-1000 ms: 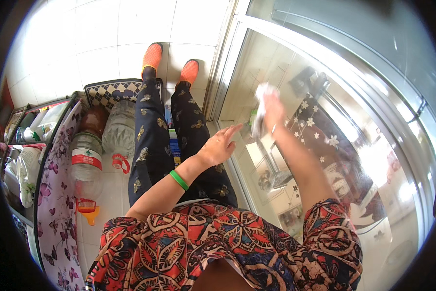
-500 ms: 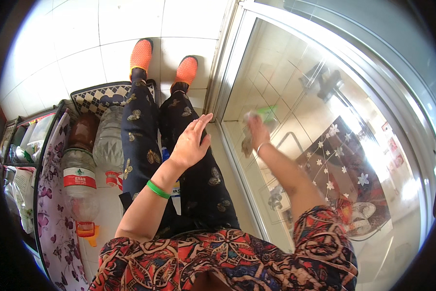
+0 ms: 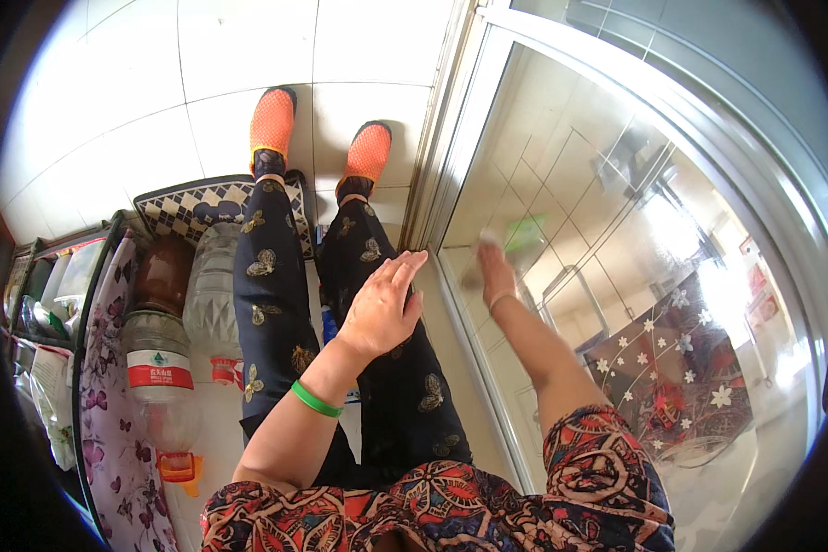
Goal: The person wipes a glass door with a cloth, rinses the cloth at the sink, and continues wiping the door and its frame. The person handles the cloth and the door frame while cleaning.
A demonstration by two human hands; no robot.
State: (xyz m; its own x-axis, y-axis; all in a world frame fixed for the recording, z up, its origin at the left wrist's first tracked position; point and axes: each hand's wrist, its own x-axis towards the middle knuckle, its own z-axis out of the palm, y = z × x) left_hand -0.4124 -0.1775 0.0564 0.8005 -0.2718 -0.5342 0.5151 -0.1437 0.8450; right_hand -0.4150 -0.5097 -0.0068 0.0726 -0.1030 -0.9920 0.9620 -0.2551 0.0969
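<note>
My left hand (image 3: 382, 308), a green band at its wrist, hangs over my thigh with fingers stretched out and nothing in them. Its fingertips come close to the lower frame of the glass door; whether they touch cannot be made out. Over at the glass door panel (image 3: 561, 184), my right hand (image 3: 498, 276) is up against the pane with its fingers around a cloth (image 3: 487, 237). Only a whitish edge of the cloth shows past the fingertips, and both are blurred by motion. Reflections on the glass overlap this area.
A large clear bottle (image 3: 216, 285), another with a red-and-white label (image 3: 159, 368), and a brown container (image 3: 163, 271) stand at my left. Beside them is a rack (image 3: 78, 322) with a butterfly-patterned cloth cover (image 3: 110, 423). A checkered mat (image 3: 188, 204) lies near my orange shoes (image 3: 273, 124).
The whole view has shifted a little. Against the door, my right hand is slightly nearer to me on the glass, and less of the cloth shows. My left hand stays outstretched.
</note>
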